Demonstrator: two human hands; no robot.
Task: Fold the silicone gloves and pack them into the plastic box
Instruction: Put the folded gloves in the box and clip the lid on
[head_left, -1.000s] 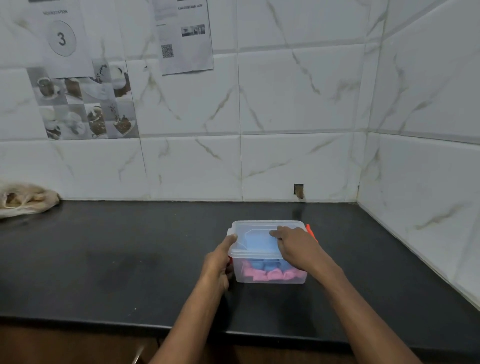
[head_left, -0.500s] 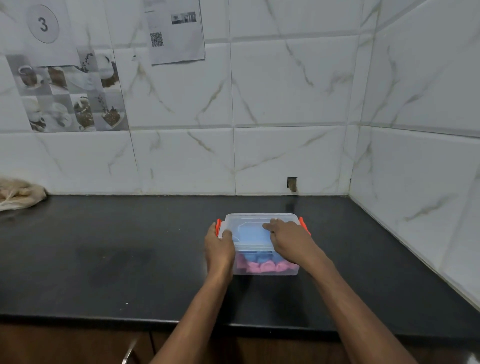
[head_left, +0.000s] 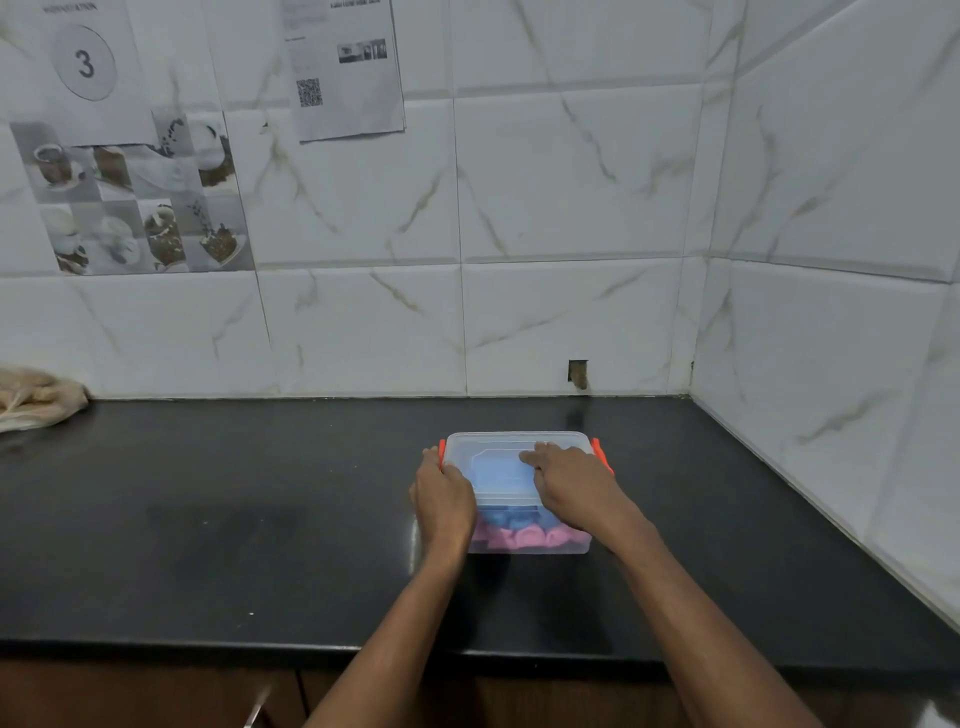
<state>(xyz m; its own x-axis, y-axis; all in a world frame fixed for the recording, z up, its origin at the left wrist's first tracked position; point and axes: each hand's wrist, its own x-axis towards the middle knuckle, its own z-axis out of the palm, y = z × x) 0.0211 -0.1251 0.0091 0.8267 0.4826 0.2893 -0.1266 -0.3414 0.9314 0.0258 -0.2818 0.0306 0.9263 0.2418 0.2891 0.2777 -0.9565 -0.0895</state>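
You face a corner where two walls of white marble-veined tiles (head_left: 571, 182) meet above a black countertop (head_left: 208, 519) whose glossy surface catches a dull reflection. On the back wall you see a printed sheet with a circled 3 (head_left: 85, 62), a second sheet with a QR code (head_left: 345, 67), a decorative tile panel of coffee cups (head_left: 135, 202), and a small notch (head_left: 577, 373) cut just above the counter. At the far left a beige cloth (head_left: 36, 397) lies against the wall, and below the counter edge you glimpse brown wooden cabinet fronts (head_left: 130, 696).
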